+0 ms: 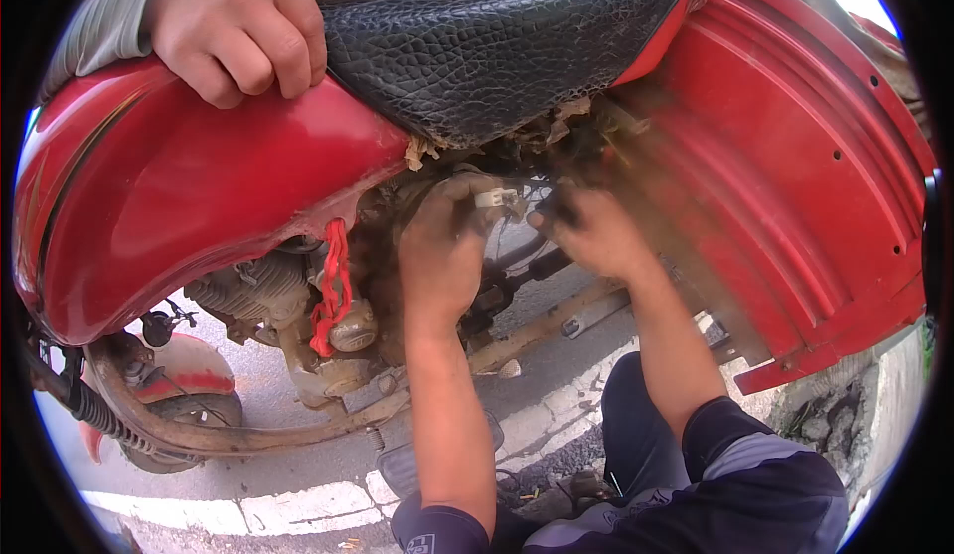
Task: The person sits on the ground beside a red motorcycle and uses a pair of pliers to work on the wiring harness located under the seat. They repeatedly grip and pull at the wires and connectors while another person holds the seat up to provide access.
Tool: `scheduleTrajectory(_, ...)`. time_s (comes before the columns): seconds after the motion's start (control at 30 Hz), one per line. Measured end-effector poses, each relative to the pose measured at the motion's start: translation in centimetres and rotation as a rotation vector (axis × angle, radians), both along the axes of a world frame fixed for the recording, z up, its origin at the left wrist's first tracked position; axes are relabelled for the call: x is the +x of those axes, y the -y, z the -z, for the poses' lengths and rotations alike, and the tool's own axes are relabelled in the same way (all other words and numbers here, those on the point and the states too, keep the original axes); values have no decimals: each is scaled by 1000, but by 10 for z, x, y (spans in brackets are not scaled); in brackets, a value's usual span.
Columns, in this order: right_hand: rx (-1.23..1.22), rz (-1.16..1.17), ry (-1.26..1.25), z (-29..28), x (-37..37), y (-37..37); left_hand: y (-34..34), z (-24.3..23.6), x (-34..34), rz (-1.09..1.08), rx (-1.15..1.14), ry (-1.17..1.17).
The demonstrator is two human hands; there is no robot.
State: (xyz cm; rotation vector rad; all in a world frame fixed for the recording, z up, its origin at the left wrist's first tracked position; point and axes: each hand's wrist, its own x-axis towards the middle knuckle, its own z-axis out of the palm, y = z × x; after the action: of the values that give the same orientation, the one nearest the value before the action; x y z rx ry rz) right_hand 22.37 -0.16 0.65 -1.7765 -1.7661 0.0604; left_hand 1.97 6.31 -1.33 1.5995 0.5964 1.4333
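Note:
My left hand (442, 246) is under the black seat (497, 47), its thumb and fingers closed on a small white plastic wire connector (494, 198). Thin wires trail from the connector toward the right. Facing it, my right hand (601, 236) has its fingers bent together in a pinch. A dark shape lies at those fingertips, too shadowed to name. The two hands are a short way apart, among the dirty frame parts and wiring below the seat's torn edge.
Another person's hand (243, 32) rests on the red fuel tank (219, 176). A red cord (333, 291) hangs beside the engine (253, 291). To the right stands a large red ribbed metal panel (795, 176). A rusty frame tube (268, 440) runs low across the front.

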Motion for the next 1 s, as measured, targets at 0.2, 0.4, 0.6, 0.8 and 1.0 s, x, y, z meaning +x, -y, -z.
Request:
scheduleTrajectory(0.2, 344, -140, -569, -5, -56, 35, 8, 2, 2, -107, 101, -26)
scheduleTrajectory(0.4, 474, -146, -357, -11, -66, 19, 6, 7, 5, -100, 135, 2)
scheduleTrajectory(0.6, 458, -147, -462, -5, -60, 17, 8, 6, 9, -165, 155, -25)
scheduleTrajectory(0.8, 566, -164, -372, -1, -56, 11, 8, 4, 14, -151, 48, -38)
scheduleTrajectory(1.0, 716, -86, -93, -5, -61, 16, 7, 6, 17, -96, -4, 27)
